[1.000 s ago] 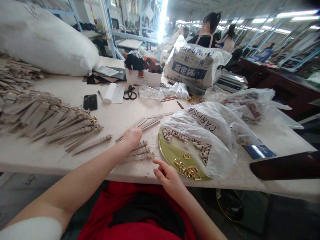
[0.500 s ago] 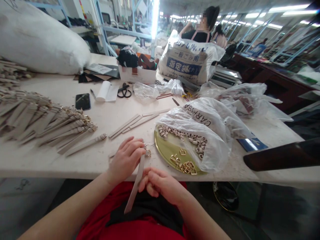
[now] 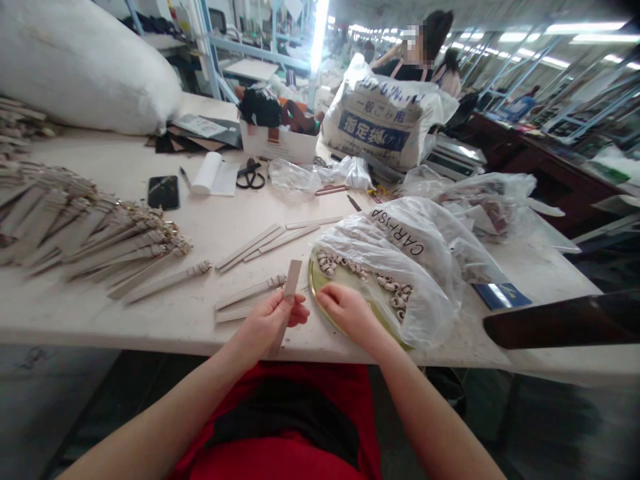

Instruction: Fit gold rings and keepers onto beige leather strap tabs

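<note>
A flat beige strap is pinched upright in my left hand, its upper end sticking out above the fingers. My right hand is over the near left part of a round gold-coloured tray. Its fingers are curled together, and what they hold, if anything, is hidden. Small beige loops lie in the tray, partly under a clear plastic bag. Just left of my left hand rest a strap with its end fitted and another strap below it.
Several loose straps lie mid-table. A large pile of straps fills the left. Behind are a phone, a paper roll, black scissors and a white box. A dark bar juts in from the right.
My left hand has lifted the strap, which now points up. My right hand has left the strap's side and moved right onto the tray, covering the gold buckles. A fitted strap now shows left of my left hand.
</note>
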Demonstrator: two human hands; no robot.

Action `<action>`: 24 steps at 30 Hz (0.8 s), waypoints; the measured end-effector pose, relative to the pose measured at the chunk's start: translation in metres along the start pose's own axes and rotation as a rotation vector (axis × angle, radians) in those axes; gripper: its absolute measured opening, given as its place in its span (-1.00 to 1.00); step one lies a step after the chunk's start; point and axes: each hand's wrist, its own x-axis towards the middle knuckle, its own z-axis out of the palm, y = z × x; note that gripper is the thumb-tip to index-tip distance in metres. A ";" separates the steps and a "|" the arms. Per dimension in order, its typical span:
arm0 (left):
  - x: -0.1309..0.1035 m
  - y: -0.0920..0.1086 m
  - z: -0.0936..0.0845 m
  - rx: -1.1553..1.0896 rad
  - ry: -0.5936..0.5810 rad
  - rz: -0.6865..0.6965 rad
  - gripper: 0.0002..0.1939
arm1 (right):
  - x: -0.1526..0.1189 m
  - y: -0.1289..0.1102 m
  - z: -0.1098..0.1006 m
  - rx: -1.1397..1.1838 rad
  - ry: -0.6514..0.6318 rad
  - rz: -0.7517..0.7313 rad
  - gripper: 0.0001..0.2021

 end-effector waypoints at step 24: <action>-0.004 -0.007 -0.002 0.025 -0.114 -0.176 -0.73 | 0.067 0.048 0.003 -0.887 0.164 0.052 -0.87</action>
